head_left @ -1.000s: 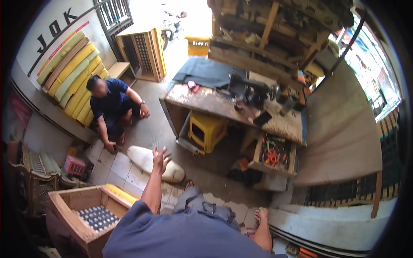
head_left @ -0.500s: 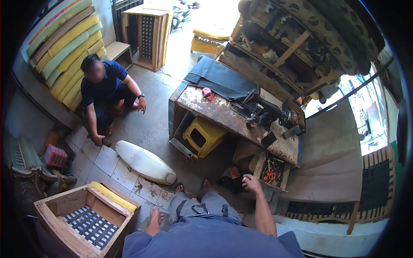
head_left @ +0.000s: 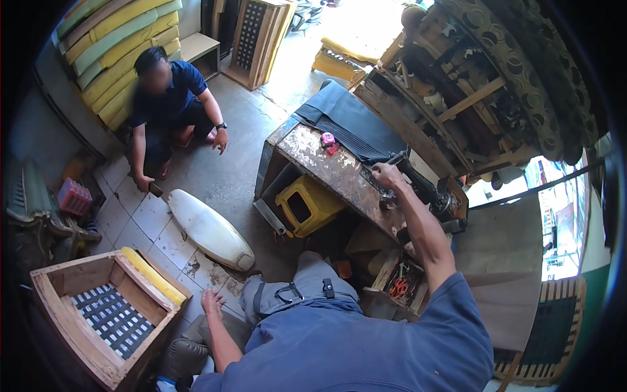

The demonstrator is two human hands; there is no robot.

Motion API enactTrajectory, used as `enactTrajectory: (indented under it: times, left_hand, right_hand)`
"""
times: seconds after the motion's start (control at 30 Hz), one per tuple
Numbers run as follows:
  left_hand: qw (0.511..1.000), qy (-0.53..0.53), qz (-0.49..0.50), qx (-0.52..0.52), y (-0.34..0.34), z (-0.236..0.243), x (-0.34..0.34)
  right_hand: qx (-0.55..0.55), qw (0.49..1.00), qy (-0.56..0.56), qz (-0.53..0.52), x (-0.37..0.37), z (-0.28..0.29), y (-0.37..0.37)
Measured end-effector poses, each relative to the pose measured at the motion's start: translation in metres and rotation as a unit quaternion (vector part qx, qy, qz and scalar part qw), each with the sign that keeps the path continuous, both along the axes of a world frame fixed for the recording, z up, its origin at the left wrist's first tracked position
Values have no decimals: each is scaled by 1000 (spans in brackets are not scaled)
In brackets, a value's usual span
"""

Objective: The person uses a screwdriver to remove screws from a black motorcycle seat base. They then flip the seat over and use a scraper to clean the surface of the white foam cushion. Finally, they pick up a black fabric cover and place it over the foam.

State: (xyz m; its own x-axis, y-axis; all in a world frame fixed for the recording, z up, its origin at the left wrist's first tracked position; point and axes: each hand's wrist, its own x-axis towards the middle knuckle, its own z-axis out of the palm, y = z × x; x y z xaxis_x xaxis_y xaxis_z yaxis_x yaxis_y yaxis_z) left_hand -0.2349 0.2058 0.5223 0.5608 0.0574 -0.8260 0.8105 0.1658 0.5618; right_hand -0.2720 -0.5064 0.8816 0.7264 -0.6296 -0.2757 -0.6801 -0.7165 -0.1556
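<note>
My right hand (head_left: 386, 176) is stretched out over the worktable (head_left: 307, 147), at the left end of the black sewing machine (head_left: 418, 173). Its fingers are curled closed, and what they grip, if anything, is hidden. Beneath it lies the edge of a black ribbed sheet (head_left: 356, 121) spread across the tabletop. Low on the left, my left hand (head_left: 212, 304) hangs with fingers loosely apart and nothing in it. The nearest thing to it is a wooden seat frame (head_left: 85, 264) with woven black webbing and a yellow foam edge.
A long white padded seat (head_left: 210, 230) lies on the floor. Another person (head_left: 171, 98) crouches behind it, holding a small dark object (head_left: 155, 189). A yellow bin (head_left: 307, 202) stands under the table; an open tool drawer (head_left: 401, 281) juts out. A pink tape measure (head_left: 328, 140) is on top.
My right hand has risen from beside the drawer to the sewing machine. My left hand has shifted slightly left and up. My body leans toward the table, and the view has turned.
</note>
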Motion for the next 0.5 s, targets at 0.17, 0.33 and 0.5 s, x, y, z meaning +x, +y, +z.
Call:
enactTrajectory:
  times: [0.17,0.33,0.5]
  left_hand:
    - [994,55,66,73,-5,7,-70]
    - [963,199,131,126,-71,31,-179]
    - [999,-3,-30,40,-181,100,-287]
  right_hand:
    - [-82,990,110,20,68,-54,-96]
    - [-147,977,133,81,88,-156,-162]
    - [-61,969,182,157,108,-184,-194]
